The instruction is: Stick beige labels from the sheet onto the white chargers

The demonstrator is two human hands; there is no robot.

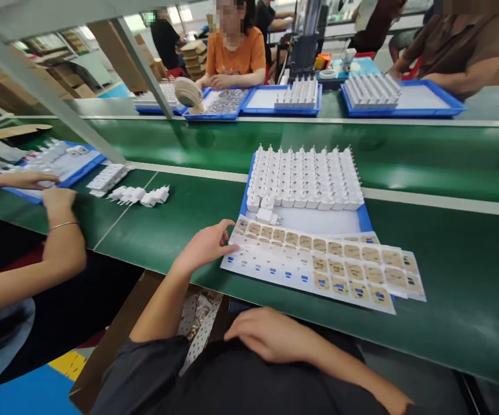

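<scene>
Nearest blue tray (318, 220) holds white plugs (303, 180); sticker sheets (331, 249) overlap it

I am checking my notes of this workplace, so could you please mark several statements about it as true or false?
1. The left hand is at the left end of the sticker sheets. True.
2. The right hand grips a white adapter. False: no adapter shows in it.
3. White adapters stand in rows in the blue tray beyond the sheets. True.
4. The worktable is red. False: it is green.
</scene>
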